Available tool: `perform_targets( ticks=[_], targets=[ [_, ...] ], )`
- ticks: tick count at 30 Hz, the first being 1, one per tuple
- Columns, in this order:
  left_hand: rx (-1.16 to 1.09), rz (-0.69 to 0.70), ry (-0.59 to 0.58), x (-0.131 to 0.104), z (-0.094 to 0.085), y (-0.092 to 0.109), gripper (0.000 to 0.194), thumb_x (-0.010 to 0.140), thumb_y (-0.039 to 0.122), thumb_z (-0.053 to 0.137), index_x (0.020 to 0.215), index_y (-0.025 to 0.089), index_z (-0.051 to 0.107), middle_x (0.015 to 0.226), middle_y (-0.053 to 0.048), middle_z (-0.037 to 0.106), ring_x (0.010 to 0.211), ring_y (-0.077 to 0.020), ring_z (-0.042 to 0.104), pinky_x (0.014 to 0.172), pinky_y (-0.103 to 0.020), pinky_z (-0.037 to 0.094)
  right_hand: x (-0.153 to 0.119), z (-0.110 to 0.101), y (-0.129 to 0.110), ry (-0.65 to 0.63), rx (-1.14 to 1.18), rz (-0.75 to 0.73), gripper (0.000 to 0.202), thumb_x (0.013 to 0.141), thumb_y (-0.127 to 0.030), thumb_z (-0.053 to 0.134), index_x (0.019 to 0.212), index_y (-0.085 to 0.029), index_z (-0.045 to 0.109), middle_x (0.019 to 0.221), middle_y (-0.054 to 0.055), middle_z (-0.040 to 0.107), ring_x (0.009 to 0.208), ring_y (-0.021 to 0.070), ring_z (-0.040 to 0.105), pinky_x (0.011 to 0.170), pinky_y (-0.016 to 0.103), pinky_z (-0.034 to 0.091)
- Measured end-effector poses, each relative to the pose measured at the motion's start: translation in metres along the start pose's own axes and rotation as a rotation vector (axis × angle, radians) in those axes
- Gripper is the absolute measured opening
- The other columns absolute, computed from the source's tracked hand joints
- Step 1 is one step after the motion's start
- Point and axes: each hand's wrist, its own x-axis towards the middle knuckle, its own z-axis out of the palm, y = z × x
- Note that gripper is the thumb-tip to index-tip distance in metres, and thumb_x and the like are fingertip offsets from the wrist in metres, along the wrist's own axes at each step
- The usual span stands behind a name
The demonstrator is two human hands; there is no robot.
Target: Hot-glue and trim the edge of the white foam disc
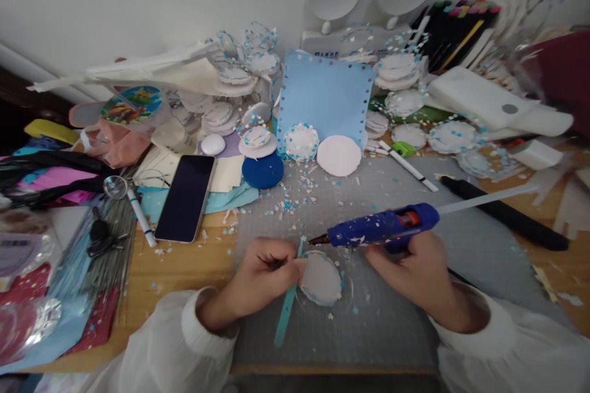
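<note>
Left hand [268,270] gripped turquoise tweezers [285,314] and right hand [415,267] a blue glue gun [369,227] near a white disc [321,279] on the grey mat [382,334], apparently for gluing that next required careful placement.

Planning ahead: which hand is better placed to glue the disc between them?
Right, likely: the right hand holds the glue gun, its tip near the disc; the left hand grips the turquoise tool.
</note>
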Motion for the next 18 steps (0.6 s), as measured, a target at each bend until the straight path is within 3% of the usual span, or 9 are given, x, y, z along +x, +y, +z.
perform_targets(
  ticks=[10,18],
  targets=[
    [-0.025,0.030,-0.025,-0.0025,0.0016,-0.0030,0.043,0.082,0.031,0.053,0.047,0.018,0.033,0.048,0.006,0.026,0.047,-0.0067,0.025,0.044,-0.022,0.019,0.0022,-0.0042,-0.0031,-0.033,-0.011,-0.007,0.021,0.072,-0.034,0.057,0.055,-0.021,0.052,0.041,-0.002,0.055,0.034,0.0149,0.052,0.036,0.025,0.038],
    [-0.019,0.043,-0.034,-0.0031,0.0017,-0.0048,0.041,0.082,0.029,0.053,0.048,0.018,0.033,0.049,0.006,0.027,0.047,-0.0066,0.025,0.043,-0.022,0.019,0.0035,-0.0036,-0.0046,-0.037,-0.025,0.001,0.023,0.071,-0.034,0.058,0.054,-0.019,0.054,0.039,-0.002,0.053,0.033,0.0145,0.051,0.036,0.024,0.037]
  ],
)
